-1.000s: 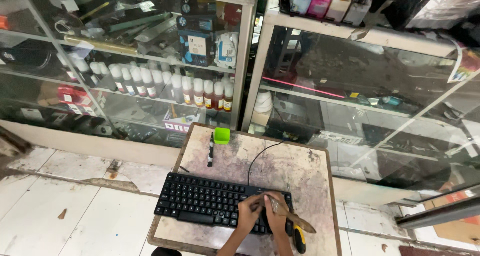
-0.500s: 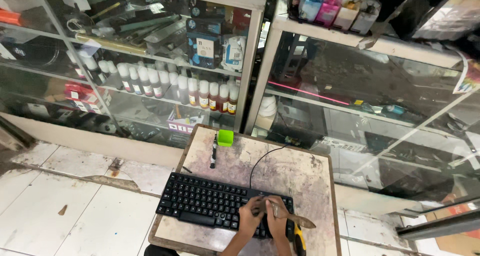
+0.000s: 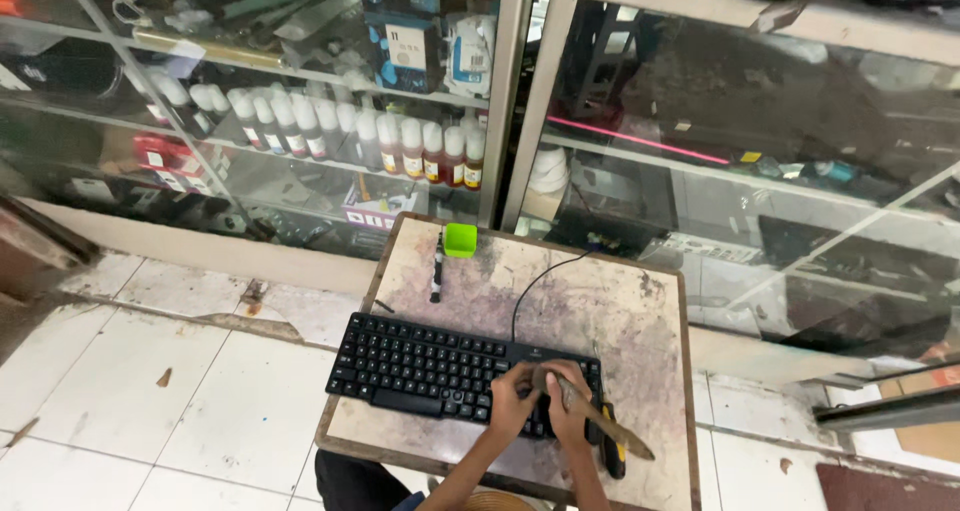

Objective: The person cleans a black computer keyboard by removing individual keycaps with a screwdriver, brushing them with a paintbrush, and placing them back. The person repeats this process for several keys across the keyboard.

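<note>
My left hand [image 3: 512,401] presses the keyboard [image 3: 450,376] to steady it on the desk [image 3: 640,301], while my right hand [image 3: 568,411] has fingers clenched around a brush [image 3: 600,421].

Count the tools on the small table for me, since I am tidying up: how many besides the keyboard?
3. A dark pen-like tool lies near the green block; a brush is under the hands; a yellow-and-black handled tool lies at the keyboard's right end. Hands may hide more.
</note>
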